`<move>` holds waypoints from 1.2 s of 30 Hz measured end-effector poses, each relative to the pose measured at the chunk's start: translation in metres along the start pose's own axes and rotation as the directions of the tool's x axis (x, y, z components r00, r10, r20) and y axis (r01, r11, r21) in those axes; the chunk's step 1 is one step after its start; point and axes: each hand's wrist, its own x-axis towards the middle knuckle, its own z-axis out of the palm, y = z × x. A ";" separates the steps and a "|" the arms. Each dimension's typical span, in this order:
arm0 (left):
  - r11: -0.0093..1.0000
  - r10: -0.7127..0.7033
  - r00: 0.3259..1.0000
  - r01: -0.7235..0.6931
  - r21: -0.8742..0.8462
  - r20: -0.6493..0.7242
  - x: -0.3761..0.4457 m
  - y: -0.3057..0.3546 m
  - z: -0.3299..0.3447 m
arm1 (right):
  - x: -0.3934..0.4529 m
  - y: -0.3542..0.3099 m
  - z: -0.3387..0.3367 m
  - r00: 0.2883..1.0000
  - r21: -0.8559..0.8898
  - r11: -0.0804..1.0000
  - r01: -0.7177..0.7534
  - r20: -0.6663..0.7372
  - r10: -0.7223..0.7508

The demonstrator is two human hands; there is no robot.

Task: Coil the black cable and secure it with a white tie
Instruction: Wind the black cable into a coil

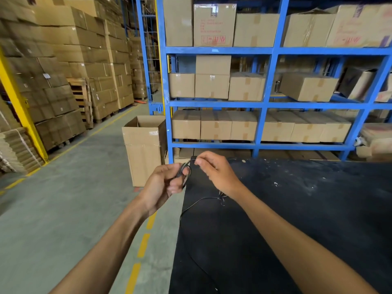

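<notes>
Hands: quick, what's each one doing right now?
Left hand: closed around the coiled black cable.
Right hand: fingertips pinched on a thin white tie.

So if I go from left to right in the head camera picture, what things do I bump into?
Yellow post → wooden pallets → open cardboard box → left hand holding the coiled black cable → right hand → black table.

table (297, 209): right half of view, far left corner near both hands
open box (144, 149): on floor, just left of table's far left corner
shelving (265, 102): behind table, boxes on each level
pallet stacks (63, 71): far left, across aisle
</notes>
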 end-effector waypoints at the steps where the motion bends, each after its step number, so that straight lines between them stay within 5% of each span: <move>1: 0.996 0.040 0.999 -0.040 -0.073 0.003 0.000 0.007 0.002 | -0.001 0.008 0.006 0.999 0.066 0.997 -0.051 0.006 0.051; 6: 0.904 0.304 0.947 -0.320 -0.283 -0.100 0.011 0.040 0.003 | -0.038 0.034 0.047 0.902 -0.007 0.976 -0.220 0.378 0.206; 8: 0.914 0.402 0.899 -0.404 0.020 -0.173 0.017 0.045 0.002 | -0.053 0.031 0.059 0.857 -0.039 0.986 -0.164 0.488 0.162; 10: 0.809 0.492 0.844 -0.352 0.472 -0.214 0.021 0.045 -0.003 | -0.060 0.024 0.062 0.879 -0.026 0.995 -0.096 0.466 0.098; 12: 0.566 0.516 0.841 -0.195 0.801 -0.160 0.021 0.037 -0.016 | -0.059 0.011 0.054 0.920 -0.019 1.000 -0.020 0.391 0.025; 14: 0.306 0.408 0.909 -0.045 0.951 -0.088 0.017 0.024 -0.030 | -0.051 -0.004 0.041 0.947 -0.041 0.996 0.076 0.317 -0.059; 15: 0.299 0.308 0.946 0.003 0.954 -0.099 0.013 0.016 -0.036 | -0.046 -0.012 0.034 0.958 -0.071 0.991 0.116 0.272 -0.093; 17: 0.530 0.104 0.989 0.033 0.848 -0.104 0.003 0.001 -0.042 | -0.031 -0.022 0.017 0.982 -0.120 0.981 0.150 0.133 -0.133; 19: 0.819 -0.025 0.997 0.065 0.570 -0.078 -0.007 -0.002 -0.033 | -0.013 -0.024 0.002 0.989 -0.120 0.983 0.139 -0.029 -0.143; 21: 0.968 -0.088 0.995 0.097 0.230 -0.049 -0.013 0.006 -0.022 | 0.001 -0.021 -0.008 0.987 -0.115 0.988 0.100 -0.113 -0.113; 25: 0.993 0.002 0.997 0.006 -0.119 0.072 -0.017 0.036 -0.002 | 0.006 -0.005 0.006 0.996 0.010 0.999 -0.036 -0.082 0.037; 29: 0.920 0.240 0.968 -0.249 -0.303 -0.068 -0.007 0.056 0.005 | -0.023 -0.002 0.040 0.969 0.009 0.989 -0.146 0.203 0.142; 31: 0.900 0.348 0.923 -0.377 -0.219 -0.162 0.002 0.056 0.000 | -0.039 -0.010 0.052 0.917 0.009 0.988 -0.156 0.373 0.141; 33: 0.900 0.436 0.860 -0.414 0.138 -0.266 0.009 0.052 -0.009 | -0.052 -0.017 0.059 0.866 -0.043 0.996 -0.077 0.492 0.088; 36: 0.650 0.527 0.825 -0.235 0.723 -0.205 0.009 0.044 -0.026 | -0.060 -0.024 0.060 0.872 -0.089 0.995 0.036 0.489 0.012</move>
